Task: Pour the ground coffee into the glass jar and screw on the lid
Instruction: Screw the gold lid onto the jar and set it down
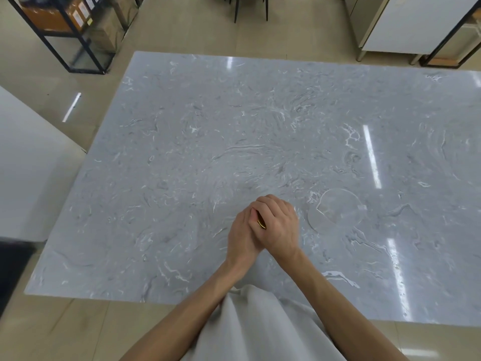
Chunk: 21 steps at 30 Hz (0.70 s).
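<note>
My two hands meet near the front middle of the grey marble table (234, 126). My right hand (279, 225) lies on top, fingers curled down over a gold lid (261, 223), of which only a thin sliver shows. My left hand (240, 237) wraps around from the left, just under the right hand, closed on the jar below the lid. The jar itself is almost wholly hidden by both hands, and no coffee can be seen. A clear, empty round container (335, 209) rests on the table just right of my right hand.
Black metal shelving (67, 35) with boxes stands on the floor at the far left. White cabinets (406, 24) stand at the far right. A white counter (28, 162) runs along the left of the table. My light apron (260, 329) hangs at the table's near edge.
</note>
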Available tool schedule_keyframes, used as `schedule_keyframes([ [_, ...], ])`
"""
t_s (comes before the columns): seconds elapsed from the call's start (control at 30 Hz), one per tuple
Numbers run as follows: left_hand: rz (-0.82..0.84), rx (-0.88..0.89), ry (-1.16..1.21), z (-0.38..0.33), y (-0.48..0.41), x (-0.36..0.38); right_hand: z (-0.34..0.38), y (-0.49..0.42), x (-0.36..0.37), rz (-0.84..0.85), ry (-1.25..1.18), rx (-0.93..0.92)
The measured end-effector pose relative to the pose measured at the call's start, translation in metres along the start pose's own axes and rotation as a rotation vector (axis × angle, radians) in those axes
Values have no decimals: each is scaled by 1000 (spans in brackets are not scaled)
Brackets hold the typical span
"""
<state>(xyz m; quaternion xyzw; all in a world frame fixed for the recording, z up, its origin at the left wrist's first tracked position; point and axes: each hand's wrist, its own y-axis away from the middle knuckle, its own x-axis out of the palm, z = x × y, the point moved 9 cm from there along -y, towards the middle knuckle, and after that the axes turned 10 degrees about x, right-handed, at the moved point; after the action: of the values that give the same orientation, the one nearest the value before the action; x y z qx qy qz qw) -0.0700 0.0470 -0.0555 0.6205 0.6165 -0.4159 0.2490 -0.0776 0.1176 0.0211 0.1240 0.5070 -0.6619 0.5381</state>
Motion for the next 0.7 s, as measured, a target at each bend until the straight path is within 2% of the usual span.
schedule_keyframes([
  [0.17,25,8,-20,3,-3,2,0,-3,-2,58,-59,5],
  [0.27,-10,-43,44,1,1,0,-1,-8,-1,261,-127,-91],
  [0.33,-4,-61,124,-4,9,4,-6,-10,-1,405,-58,-115],
  [0.37,3,-61,191,-5,15,8,-14,-11,-3,438,4,-55],
  [0.43,34,-117,374,-2,26,18,-35,-8,-11,459,74,179],
  [0.5,106,-217,589,4,33,26,-50,2,-18,506,-7,368],
  [0.53,131,-262,691,6,35,28,-51,7,-18,560,-59,374],
  [0.6,127,-296,798,10,37,25,-47,10,-17,704,-143,253],
  [0.67,118,-266,782,20,35,19,-42,9,-17,823,-267,167],
  [0.7,128,-242,752,26,31,16,-42,10,-18,831,-317,174],
])
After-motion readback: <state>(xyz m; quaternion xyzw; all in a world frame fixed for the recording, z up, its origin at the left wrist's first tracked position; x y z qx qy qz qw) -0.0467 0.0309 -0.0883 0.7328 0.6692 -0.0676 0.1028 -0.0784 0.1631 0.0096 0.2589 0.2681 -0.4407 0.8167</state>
